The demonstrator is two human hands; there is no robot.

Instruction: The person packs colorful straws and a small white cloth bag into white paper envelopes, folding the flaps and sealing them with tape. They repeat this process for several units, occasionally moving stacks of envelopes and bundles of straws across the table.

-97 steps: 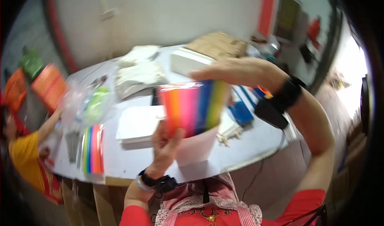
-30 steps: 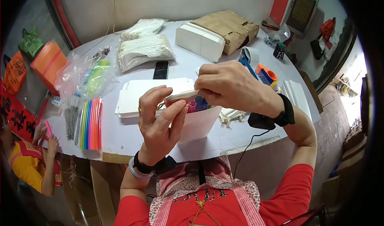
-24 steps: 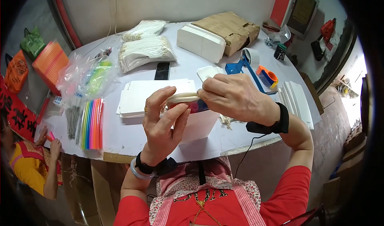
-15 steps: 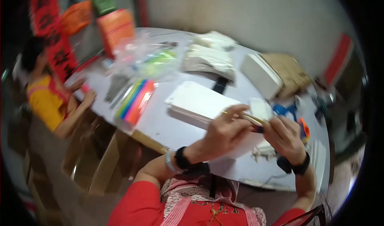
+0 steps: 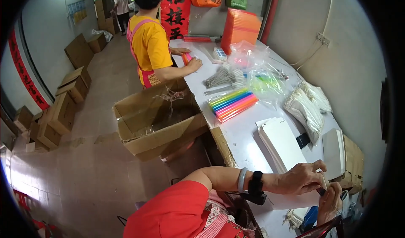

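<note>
My left hand (image 5: 300, 179) and my right hand (image 5: 330, 202) meet at the lower right, above the near end of the table. Between them they pinch a small pale strip-like piece (image 5: 324, 182) with a dark part at its lower end; its kind is hard to make out. Fingers hide much of it, and the right hand is partly cut off by dark glasses at the lower edge. Just beyond the left hand lies a stack of white card sheets (image 5: 282, 143), with a black phone (image 5: 302, 140) beside it. Pale cords (image 5: 296, 216) lie below the hands.
A bundle of coloured tubes (image 5: 233, 104), wire brushes (image 5: 223, 76), clear plastic bags (image 5: 270, 84) and white sacks (image 5: 303, 109) cover the table. A co-worker (image 5: 154, 44) handles a pink-orange piece at the far end. An open cardboard box (image 5: 147, 147) stands against the table's left side.
The view has swung left, so the table's things sit farther right and the floor and boxes show. Both hands keep hold of the small pale piece.
</note>
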